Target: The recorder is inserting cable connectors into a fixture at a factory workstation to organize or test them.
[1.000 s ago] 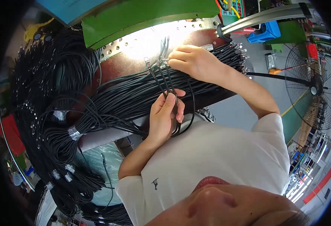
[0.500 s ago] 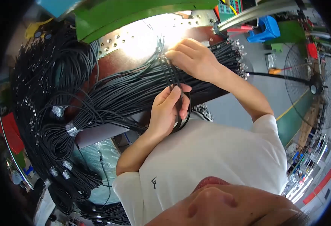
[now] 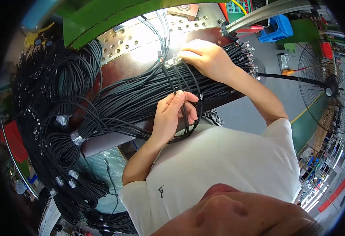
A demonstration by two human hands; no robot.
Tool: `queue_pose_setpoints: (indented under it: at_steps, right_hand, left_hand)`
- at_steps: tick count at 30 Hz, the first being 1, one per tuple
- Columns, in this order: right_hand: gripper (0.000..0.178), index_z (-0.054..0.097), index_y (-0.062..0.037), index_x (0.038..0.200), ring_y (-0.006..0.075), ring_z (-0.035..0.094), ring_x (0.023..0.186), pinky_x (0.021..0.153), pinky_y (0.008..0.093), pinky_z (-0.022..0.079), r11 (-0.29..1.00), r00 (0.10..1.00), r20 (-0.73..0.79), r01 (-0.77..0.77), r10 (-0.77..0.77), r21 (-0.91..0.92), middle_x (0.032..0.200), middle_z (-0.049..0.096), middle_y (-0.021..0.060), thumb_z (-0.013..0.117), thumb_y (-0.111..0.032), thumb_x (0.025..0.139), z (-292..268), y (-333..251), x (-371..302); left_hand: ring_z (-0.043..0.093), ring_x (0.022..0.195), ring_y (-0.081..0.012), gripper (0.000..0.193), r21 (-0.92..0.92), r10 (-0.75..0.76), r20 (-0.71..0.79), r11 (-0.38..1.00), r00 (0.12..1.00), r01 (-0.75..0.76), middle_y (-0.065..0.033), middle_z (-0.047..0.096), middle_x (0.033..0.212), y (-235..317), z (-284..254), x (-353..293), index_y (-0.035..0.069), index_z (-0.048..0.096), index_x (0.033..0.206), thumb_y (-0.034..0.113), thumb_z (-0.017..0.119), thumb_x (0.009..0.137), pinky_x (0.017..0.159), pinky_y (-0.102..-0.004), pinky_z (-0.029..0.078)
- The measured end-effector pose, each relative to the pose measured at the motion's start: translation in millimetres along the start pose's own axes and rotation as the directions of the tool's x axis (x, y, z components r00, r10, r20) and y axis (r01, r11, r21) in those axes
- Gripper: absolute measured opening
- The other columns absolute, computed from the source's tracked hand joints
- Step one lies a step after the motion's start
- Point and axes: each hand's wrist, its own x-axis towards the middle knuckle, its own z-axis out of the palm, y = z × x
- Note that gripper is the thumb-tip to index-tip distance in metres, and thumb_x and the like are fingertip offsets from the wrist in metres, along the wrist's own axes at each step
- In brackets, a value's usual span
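My left hand (image 3: 170, 116) is closed around a few black cables (image 3: 186, 112), holding them in front of my white shirt. Beyond it, my right hand (image 3: 210, 61) pinches pale, see-through connectors (image 3: 173, 62) at the cables' upper ends. One dark connector (image 3: 160, 56) stands apart, just left of that pinch. Under both hands runs a wide bundle of black cables (image 3: 129, 96) across the reddish-brown bench (image 3: 121, 70). My right fingertips partly cover the connectors.
A green machine frame (image 3: 113, 19) overhangs a brightly lit perforated metal plate (image 3: 129, 41). More coiled black cables (image 3: 76, 65) hang at the left, some tied with shiny wrap (image 3: 77, 137). Rightward are metal-ended cables (image 3: 251, 59), a blue stool (image 3: 278, 29) and a standing fan (image 3: 329, 86).
My right hand has shifted slightly right, and the connectors beside its fingers show more plainly. The dark connector now stands apart from them. My left hand keeps hold of the cables.
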Motion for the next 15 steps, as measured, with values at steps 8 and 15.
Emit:
queue_pose_setpoints:
  at_steps: [8, 15]
  right_hand:
    - [0.011, 0.060, -0.0020, 0.087, 0.0252, 0.061, 0.086, 0.073, 0.0332, 0.050, 0.913, 0.945, -0.050, -0.296, 0.322, 0.282, 0.093, 0.063, 0.0109, 0.063, -0.003, 0.076, -12.6, 10.7, -14.8]
    - [0.011, 0.058, -0.0025, 0.086, 0.0267, 0.060, 0.089, 0.078, 0.0338, 0.048, 0.902, 0.947, 0.025, -0.312, 0.319, 0.298, 0.094, 0.063, 0.0096, 0.062, 0.000, 0.076, -1.8, 15.2, -20.1]
  left_hand:
    - [0.055, 0.060, -0.0069, 0.038, 0.476, 0.344, -0.017, 0.828, 0.939, -0.295, -0.0050, 0.063, 0.068, 7.8, 7.0, 3.9, -0.004, 0.062, 0.106, 0.025, 0.039, 0.099, 0.056, -0.0191, 0.043]
    - [0.053, 0.049, -0.0121, 0.049, 0.264, -0.062, 0.080, 0.964, 0.995, 0.039, -0.0107, 0.060, 0.060, 16.4, 12.1, 14.0, -0.005, 0.064, 0.092, 0.033, 0.034, 0.098, 0.047, -0.0209, 0.043]
